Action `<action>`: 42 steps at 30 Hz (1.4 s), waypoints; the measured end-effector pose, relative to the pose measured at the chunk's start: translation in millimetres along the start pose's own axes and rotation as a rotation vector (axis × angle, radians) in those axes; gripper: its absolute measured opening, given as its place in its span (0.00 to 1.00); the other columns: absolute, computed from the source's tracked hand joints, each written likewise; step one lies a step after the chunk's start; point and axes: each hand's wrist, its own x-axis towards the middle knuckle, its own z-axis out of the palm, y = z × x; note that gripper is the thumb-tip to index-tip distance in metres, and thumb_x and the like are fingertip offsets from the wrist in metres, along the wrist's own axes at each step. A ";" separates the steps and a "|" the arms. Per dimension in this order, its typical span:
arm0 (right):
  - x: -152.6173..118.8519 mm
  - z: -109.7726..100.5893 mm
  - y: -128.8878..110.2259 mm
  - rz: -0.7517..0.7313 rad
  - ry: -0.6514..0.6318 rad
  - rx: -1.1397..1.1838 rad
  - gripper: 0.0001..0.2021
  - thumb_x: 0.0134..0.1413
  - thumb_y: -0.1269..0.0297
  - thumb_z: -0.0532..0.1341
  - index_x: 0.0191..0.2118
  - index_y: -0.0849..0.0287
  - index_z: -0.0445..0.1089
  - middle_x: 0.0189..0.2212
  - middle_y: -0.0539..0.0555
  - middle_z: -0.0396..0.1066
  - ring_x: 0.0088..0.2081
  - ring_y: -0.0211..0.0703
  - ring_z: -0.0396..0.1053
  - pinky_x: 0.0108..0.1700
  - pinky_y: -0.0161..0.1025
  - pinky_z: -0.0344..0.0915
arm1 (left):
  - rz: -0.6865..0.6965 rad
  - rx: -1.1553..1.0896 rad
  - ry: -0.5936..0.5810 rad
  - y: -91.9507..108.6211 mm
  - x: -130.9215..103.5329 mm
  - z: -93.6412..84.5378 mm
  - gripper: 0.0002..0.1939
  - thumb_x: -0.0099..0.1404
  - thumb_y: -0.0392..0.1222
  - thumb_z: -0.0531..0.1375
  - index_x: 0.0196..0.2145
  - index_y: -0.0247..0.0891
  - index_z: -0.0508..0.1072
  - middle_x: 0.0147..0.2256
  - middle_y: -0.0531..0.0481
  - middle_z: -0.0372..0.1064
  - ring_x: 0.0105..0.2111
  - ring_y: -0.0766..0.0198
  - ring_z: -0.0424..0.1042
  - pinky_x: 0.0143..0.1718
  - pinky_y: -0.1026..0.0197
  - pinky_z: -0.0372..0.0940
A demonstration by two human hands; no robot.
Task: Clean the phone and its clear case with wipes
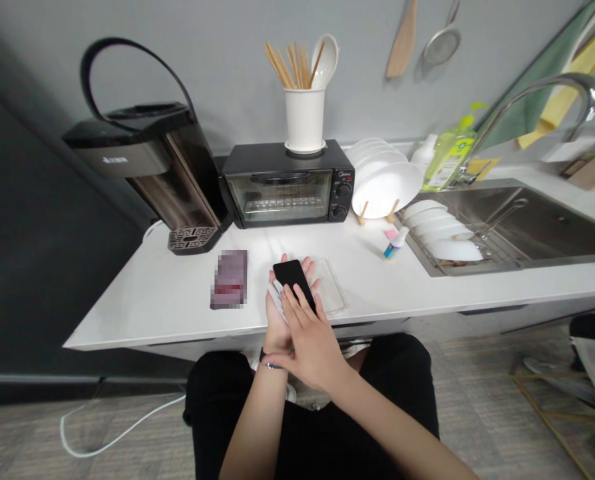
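A smartphone with a dark screen rests in my left hand, which is palm up with its fingers reaching out beneath it. My right hand lies over the phone, its outstretched fingers flat on the screen. Beside the phone's left edge, a crumpled white tissue or wipe shows between my hands; how it is held is hidden. A clear phone case lies on the counter just right of my hands. To the left is a flat purple item, blurred by pixelation.
On the white counter stand a water dispenser, a toaster oven and a small spray bottle. White plates stand in a rack near the sink, which holds bowls. The counter's front edge is close to my legs.
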 end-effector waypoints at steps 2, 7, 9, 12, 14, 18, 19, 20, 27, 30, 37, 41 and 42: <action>-21.0 1.4 1.5 0.032 -0.014 -0.028 0.54 0.64 0.32 0.57 0.78 0.68 0.40 0.78 0.65 0.42 0.79 0.61 0.40 0.76 0.67 0.44 | -0.026 -0.052 0.008 6.6 1.8 4.9 0.30 0.79 0.60 0.47 0.74 0.56 0.59 0.74 0.46 0.56 0.75 0.49 0.54 0.74 0.39 0.52; -12.8 2.5 25.2 0.188 0.016 -0.083 0.53 0.65 0.31 0.53 0.78 0.69 0.39 0.77 0.68 0.42 0.79 0.64 0.39 0.75 0.71 0.44 | -0.096 -0.120 0.012 10.9 13.2 6.8 0.30 0.79 0.60 0.47 0.74 0.55 0.57 0.70 0.43 0.64 0.72 0.49 0.60 0.73 0.36 0.53; 11.3 2.1 34.5 0.218 0.030 -0.076 0.50 0.68 0.33 0.51 0.78 0.70 0.39 0.78 0.68 0.40 0.79 0.63 0.37 0.76 0.71 0.41 | -0.089 -0.119 0.036 9.9 18.9 3.4 0.30 0.80 0.59 0.46 0.75 0.52 0.58 0.70 0.44 0.64 0.73 0.50 0.59 0.74 0.38 0.51; 48.1 0.5 37.2 0.240 0.056 -0.043 0.47 0.71 0.36 0.50 0.78 0.69 0.41 0.78 0.68 0.41 0.79 0.62 0.37 0.76 0.70 0.38 | -0.073 -0.085 0.068 4.6 23.6 -2.2 0.30 0.80 0.56 0.47 0.73 0.46 0.61 0.72 0.47 0.60 0.75 0.49 0.52 0.76 0.43 0.49; 61.4 -0.7 30.3 0.208 0.058 -0.018 0.47 0.70 0.35 0.50 0.78 0.70 0.44 0.77 0.67 0.43 0.79 0.61 0.37 0.77 0.68 0.36 | -0.034 -0.067 0.054 -4.6 19.4 -5.9 0.31 0.79 0.59 0.47 0.73 0.48 0.63 0.74 0.50 0.56 0.77 0.49 0.45 0.76 0.44 0.48; 45.6 -0.7 7.3 0.061 0.029 -0.009 0.50 0.67 0.32 0.52 0.76 0.72 0.48 0.77 0.67 0.44 0.80 0.59 0.36 0.79 0.64 0.34 | 0.242 -0.085 0.037 -26.3 -5.3 -12.9 0.37 0.74 0.70 0.48 0.73 0.54 0.61 0.77 0.56 0.44 0.78 0.49 0.36 0.76 0.42 0.49; 34.5 -0.2 2.6 0.032 0.021 -0.014 0.51 0.66 0.31 0.53 0.76 0.72 0.48 0.77 0.66 0.44 0.80 0.59 0.36 0.79 0.63 0.35 | 0.271 -0.082 0.043 -27.7 -10.6 -13.2 0.37 0.73 0.70 0.49 0.73 0.55 0.60 0.78 0.58 0.42 0.79 0.50 0.35 0.76 0.43 0.50; 22.3 0.2 -0.7 0.012 0.014 -0.021 0.51 0.66 0.31 0.54 0.77 0.70 0.47 0.78 0.65 0.43 0.80 0.59 0.37 0.79 0.64 0.37 | 0.256 -0.073 0.059 -26.4 -13.6 -12.5 0.36 0.73 0.70 0.49 0.73 0.57 0.61 0.78 0.60 0.42 0.79 0.52 0.36 0.75 0.44 0.51; -16.9 -3.0 16.8 0.117 -0.007 -0.095 0.56 0.62 0.26 0.52 0.79 0.67 0.40 0.78 0.64 0.42 0.79 0.63 0.38 0.76 0.69 0.43 | -0.074 -0.102 -0.018 10.4 12.2 5.5 0.30 0.79 0.59 0.48 0.74 0.54 0.59 0.72 0.45 0.61 0.73 0.49 0.58 0.74 0.37 0.51; 12.1 -4.6 34.4 0.195 0.030 -0.106 0.50 0.68 0.32 0.50 0.78 0.68 0.40 0.77 0.67 0.43 0.79 0.63 0.37 0.76 0.70 0.39 | -0.084 -0.097 0.017 12.6 20.0 5.2 0.30 0.80 0.57 0.46 0.74 0.50 0.60 0.72 0.45 0.61 0.74 0.50 0.57 0.75 0.38 0.49; 59.6 -3.1 28.5 0.119 0.033 -0.029 0.50 0.67 0.32 0.51 0.77 0.70 0.44 0.78 0.66 0.43 0.80 0.61 0.35 0.78 0.67 0.34 | 0.098 -0.050 0.073 -19.9 5.8 7.3 0.34 0.78 0.63 0.44 0.75 0.51 0.57 0.76 0.53 0.49 0.78 0.48 0.39 0.76 0.42 0.48; 20.0 -2.8 8.6 -0.017 -0.011 -0.038 0.53 0.65 0.30 0.53 0.78 0.70 0.43 0.78 0.64 0.41 0.80 0.59 0.33 0.78 0.64 0.36 | 0.205 -0.062 0.106 -23.4 -4.2 9.1 0.37 0.74 0.69 0.48 0.76 0.58 0.54 0.77 0.57 0.46 0.78 0.50 0.37 0.75 0.43 0.52; 7.1 -2.6 6.0 -0.026 -0.021 -0.048 0.53 0.65 0.30 0.54 0.78 0.69 0.42 0.79 0.63 0.40 0.80 0.59 0.34 0.78 0.64 0.38 | 0.085 -0.057 0.065 -17.5 -2.9 8.7 0.35 0.75 0.66 0.50 0.75 0.57 0.57 0.76 0.53 0.51 0.78 0.49 0.41 0.74 0.42 0.52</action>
